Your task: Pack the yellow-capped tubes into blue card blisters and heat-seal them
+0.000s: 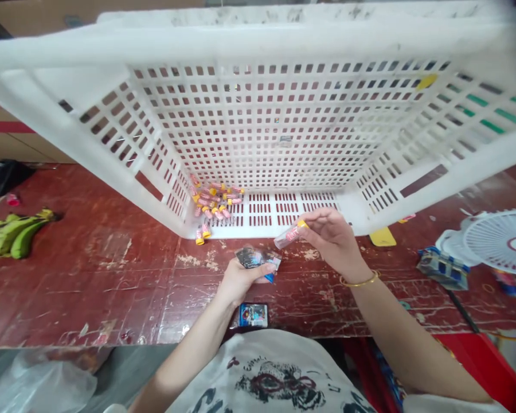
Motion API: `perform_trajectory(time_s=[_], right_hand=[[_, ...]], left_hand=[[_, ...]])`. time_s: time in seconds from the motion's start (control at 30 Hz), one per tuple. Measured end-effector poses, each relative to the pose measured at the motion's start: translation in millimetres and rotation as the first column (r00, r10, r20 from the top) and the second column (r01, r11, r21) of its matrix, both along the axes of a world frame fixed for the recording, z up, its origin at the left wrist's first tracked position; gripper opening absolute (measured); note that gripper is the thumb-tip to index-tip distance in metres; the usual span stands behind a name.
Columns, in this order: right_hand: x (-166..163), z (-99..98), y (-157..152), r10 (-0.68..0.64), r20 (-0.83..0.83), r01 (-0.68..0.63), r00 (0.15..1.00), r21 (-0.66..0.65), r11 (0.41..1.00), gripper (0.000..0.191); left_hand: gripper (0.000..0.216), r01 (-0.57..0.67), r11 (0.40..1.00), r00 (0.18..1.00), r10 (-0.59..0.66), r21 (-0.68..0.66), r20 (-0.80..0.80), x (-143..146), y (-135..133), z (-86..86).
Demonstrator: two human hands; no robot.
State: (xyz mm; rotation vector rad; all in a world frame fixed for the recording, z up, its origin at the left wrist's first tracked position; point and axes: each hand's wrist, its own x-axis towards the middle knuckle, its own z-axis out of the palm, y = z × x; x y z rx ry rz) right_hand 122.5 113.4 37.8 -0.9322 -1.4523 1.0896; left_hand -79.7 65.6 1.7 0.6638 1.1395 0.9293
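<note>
Between the thumb and fingers of my right hand [329, 238] is a clear plastic tube [290, 234] with a yellow cap and pink print, tilted with its cap end toward my palm. My left hand [236, 280] grips a few small printed plastic packets [255, 261], dark and blue, just left of and below the tube. A blue and black packet [253, 315] lies by the table's near edge, below my left hand. Beyond both hands a white plastic basket [258, 46] rests on its side, its opening toward me. Several yellow-capped pink tubes [215, 201] are heaped in its left corner.
Green bananas [21, 235] lie on the red, scuffed table [112, 287] at left. A yellow piece [382, 237], blue packets [445, 267] and a round white slotted item [511, 241] are at right. A clear plastic bag [43, 381] hangs low at front left.
</note>
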Motion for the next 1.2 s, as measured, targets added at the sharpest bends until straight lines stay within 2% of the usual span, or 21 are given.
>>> perform_trajectory(time_s=[0.13, 0.23, 0.33, 0.5, 0.73, 0.8, 0.87, 0.93, 1.03, 1.1, 1.2], right_hand=[[5.2, 19.0, -12.1, -0.045, 0.248, -0.012, 0.968, 0.226, 0.974, 0.010], [5.4, 22.8, -15.2, -0.055, 0.328, -0.052, 0.943, 0.310, 0.949, 0.009], [6.6, 23.0, -17.5, -0.058, 0.355, -0.071, 0.933, 0.338, 0.938, 0.011], [7.0, 25.4, -22.2, -0.049, 0.367, -0.089, 0.929, 0.349, 0.933, 0.014], [0.5, 27.0, -22.5, -0.043, 0.383, -0.111, 0.923, 0.371, 0.922, 0.013], [-1.4, 23.0, -19.6, -0.018, 0.376, -0.118, 0.927, 0.336, 0.934, 0.011], [-2.7, 15.8, -15.1, 0.031, 0.327, -0.112, 0.944, 0.230, 0.967, 0.006], [-3.1, 5.7, -10.1, 0.081, 0.213, -0.090, 0.974, 0.033, 0.995, 0.008], [-2.6, -11.9, -5.3, 0.048, 0.005, -0.046, 0.999, -0.239, 0.970, 0.018], [-1.5, -21.7, -5.7, -0.007, -0.075, -0.016, 0.997, -0.299, 0.954, 0.020], [1.2, -28.8, -10.4, -0.053, -0.098, 0.024, 0.994, -0.277, 0.960, 0.019]], left_hand=[[0.037, 0.021, 0.999, 1.000, -0.021, 0.032, -0.012, 9.7, -1.9, 1.1], [0.036, 0.069, 0.997, 0.997, -0.068, 0.018, -0.046, 13.9, -5.0, 2.3], [0.034, 0.095, 0.995, 0.994, -0.093, 0.034, -0.054, 15.5, -7.0, 0.9], [0.029, 0.075, 0.986, 0.995, -0.065, 0.146, -0.074, 16.7, -6.5, -2.4], [0.031, 0.073, 0.984, 0.987, -0.048, 0.161, -0.155, 19.5, -4.7, 9.4], [0.030, 0.084, 0.980, 0.985, -0.054, 0.178, -0.165, 19.8, -5.2, 9.7], [0.029, 0.094, 0.979, 0.986, -0.066, 0.180, -0.155, 20.5, -6.6, 7.3], [0.028, 0.074, 0.986, 0.992, -0.058, 0.148, -0.109, 21.8, -8.6, 4.1], [0.031, 0.064, 0.995, 0.997, -0.061, 0.072, -0.048, 24.4, -11.2, 1.6], [0.036, 0.098, 0.995, 0.994, -0.097, 0.025, -0.045, 25.9, -11.3, 2.1], [0.042, 0.135, 0.991, 0.990, -0.135, -0.024, -0.031, 28.0, -9.5, 3.4]])
